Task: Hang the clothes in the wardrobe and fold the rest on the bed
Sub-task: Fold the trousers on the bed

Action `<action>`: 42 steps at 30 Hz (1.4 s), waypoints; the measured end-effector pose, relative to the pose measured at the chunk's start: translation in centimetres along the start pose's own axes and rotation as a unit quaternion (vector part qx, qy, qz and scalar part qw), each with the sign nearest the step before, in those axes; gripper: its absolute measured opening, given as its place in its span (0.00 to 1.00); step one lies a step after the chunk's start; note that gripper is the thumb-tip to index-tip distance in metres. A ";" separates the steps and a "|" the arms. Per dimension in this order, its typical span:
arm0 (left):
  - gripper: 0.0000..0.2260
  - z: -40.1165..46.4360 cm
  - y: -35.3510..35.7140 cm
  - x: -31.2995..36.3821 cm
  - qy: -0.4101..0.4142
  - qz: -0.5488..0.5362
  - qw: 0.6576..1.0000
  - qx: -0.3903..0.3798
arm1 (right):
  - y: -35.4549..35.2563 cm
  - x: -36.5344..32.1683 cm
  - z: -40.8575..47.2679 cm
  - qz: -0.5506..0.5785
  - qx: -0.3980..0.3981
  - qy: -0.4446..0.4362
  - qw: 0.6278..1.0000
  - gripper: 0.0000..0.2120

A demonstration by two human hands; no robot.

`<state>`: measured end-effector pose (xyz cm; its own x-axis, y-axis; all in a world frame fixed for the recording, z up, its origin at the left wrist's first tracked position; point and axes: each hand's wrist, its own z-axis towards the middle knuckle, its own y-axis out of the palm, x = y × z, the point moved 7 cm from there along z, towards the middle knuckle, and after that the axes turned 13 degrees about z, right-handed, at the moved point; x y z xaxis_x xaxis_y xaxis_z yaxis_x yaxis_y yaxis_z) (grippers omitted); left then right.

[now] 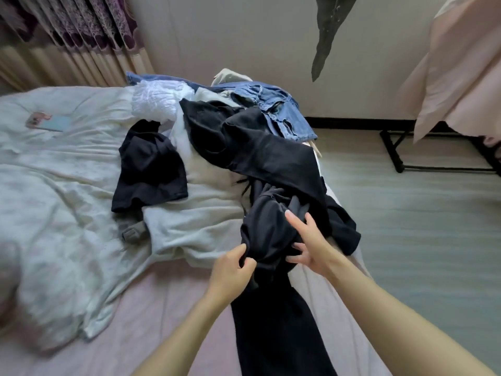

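Head camera: a person stands at the near edge of a bed, both bare hands on a black garment that trails from the clothes pile down toward the camera. The left hand pinches a fold of the dark cloth between thumb and curled fingers. The right hand rests against the garment's right side, its fingers spread wide and fairly straight; whether the lower ones hook under the fabric is hard to tell.

Behind it, toward the bed's far right corner, lie more black clothing, blue jeans and a white ruffled piece. A black T-shirt lies on a pale quilt mid-bed. A phone lies near the far left edge. No readable labels or writing show.
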<state>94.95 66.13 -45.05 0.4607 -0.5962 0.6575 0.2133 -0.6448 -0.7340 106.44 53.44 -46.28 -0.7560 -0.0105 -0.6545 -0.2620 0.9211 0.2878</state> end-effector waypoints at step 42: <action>0.18 -28.4 -19.1 7.7 0.140 -0.237 0.942 -0.193 | 3.0 12.3 -40.2 0.002 0.089 -0.311 0.946 0.12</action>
<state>69.98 60.32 -21.14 0.1358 -0.2654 0.9545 -0.0157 -0.9639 -0.2658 72.20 40.44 -25.35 -0.2436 0.1724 -0.9544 -0.1134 0.9723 0.2045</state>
